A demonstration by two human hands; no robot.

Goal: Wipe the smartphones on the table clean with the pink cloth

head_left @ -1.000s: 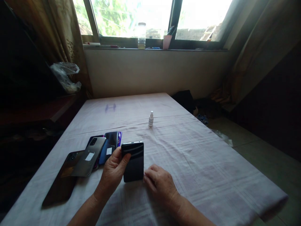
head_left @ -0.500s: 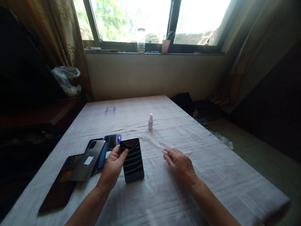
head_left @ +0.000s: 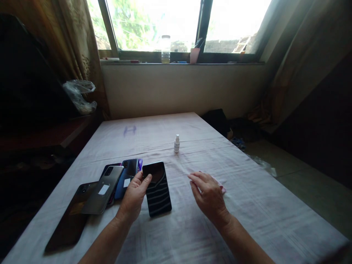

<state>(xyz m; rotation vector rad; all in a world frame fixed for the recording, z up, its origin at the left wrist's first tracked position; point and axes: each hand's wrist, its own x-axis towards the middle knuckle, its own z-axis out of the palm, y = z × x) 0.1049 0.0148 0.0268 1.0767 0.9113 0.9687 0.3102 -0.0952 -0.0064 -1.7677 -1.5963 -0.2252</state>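
Left hand (head_left: 135, 193): thumb and fingers pinch smartphone (head_left: 159, 194) at upper left edge. Right hand (head_left: 210, 196): fingers loosely bent; cannot tell whether gripping pink cloth (head_left: 223, 189).

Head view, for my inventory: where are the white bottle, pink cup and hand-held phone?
White bottle (head_left: 176, 145): head view, its body.
Pink cup (head_left: 194, 56): head view, its side.
Hand-held phone (head_left: 158, 190): head view, its glossy face.

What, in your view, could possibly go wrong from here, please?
The left hand grips the dark phone only by one side near the top, so it might slip. The overlapping phones to the left could slide and scratch one another. The small white bottle stands upright on the wrinkled tablecloth and might tip if knocked.
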